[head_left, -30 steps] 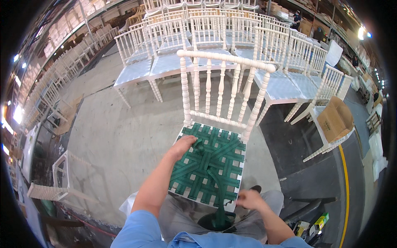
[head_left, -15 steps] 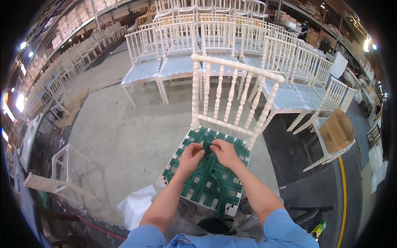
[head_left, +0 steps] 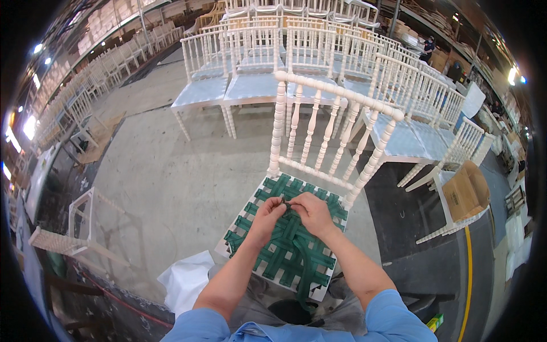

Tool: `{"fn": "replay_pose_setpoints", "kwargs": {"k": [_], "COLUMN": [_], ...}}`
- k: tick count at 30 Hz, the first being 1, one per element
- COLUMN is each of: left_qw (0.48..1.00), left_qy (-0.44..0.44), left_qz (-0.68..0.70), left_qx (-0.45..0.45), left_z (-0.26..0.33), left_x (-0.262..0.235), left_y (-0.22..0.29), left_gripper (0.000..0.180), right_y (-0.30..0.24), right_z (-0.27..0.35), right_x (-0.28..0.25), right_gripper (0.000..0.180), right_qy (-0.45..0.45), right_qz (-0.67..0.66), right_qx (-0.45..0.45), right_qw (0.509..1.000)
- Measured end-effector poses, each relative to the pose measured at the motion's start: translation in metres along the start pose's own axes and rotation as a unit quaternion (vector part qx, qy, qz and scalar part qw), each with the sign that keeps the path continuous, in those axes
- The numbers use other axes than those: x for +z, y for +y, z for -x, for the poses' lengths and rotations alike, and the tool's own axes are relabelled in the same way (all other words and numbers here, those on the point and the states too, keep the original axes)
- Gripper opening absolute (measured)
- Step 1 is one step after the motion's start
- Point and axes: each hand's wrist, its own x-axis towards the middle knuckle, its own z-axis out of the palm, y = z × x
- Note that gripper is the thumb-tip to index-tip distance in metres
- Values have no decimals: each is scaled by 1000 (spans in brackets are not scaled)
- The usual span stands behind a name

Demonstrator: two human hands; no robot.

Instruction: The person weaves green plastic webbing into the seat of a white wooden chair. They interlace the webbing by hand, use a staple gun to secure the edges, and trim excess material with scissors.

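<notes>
A white chair [head_left: 276, 145] with turned spindles stands in front of me. Green webbing [head_left: 293, 256] is woven in a lattice across its seat. Over the seat's middle, my left hand [head_left: 268, 218] and my right hand [head_left: 313, 214] meet with fingertips pinched on a bunched bit of green webbing strap. The exact shape of that bit is mostly hidden by my fingers. A loose green strap [head_left: 307, 265] trails from the seat's centre over the front edge, down between my knees.
Rows of white chairs [head_left: 250, 86] with pale seats stand beyond. At right, a cardboard box [head_left: 466, 191] rests on another chair. A white chair frame [head_left: 85, 225] lies tipped at left. White sheeting [head_left: 185, 280] lies beside my left leg. A person [head_left: 427, 48] stands far back right.
My fingertips have come closer together, and the strap between them is now bunched tighter. The view has turned slightly, so the chairs behind appear a little farther right.
</notes>
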Motion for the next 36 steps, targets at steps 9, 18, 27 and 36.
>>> {"fn": "replay_pose_setpoints", "kwargs": {"k": [9, 18, 27, 36], "left_qw": [986, 795, 655, 645], "left_qy": [-33, 158, 73, 53], "left_qz": [-77, -547, -734, -749], "left_qx": [-141, 209, 166, 143], "left_z": [14, -116, -142, -150], "left_x": [-32, -76, -89, -76], "left_y": [-85, -86, -116, -108], "left_gripper": [37, 31, 47, 50], "right_y": [76, 198, 224, 185], "right_z": [-24, -100, -108, -75], "right_x": [32, 117, 145, 93], "right_gripper": [11, 16, 16, 36], "right_qy": [-182, -144, -91, 56], "right_qz": [7, 106, 107, -22], "right_qx": [137, 210, 245, 280], "right_qw": [974, 961, 959, 958]}}
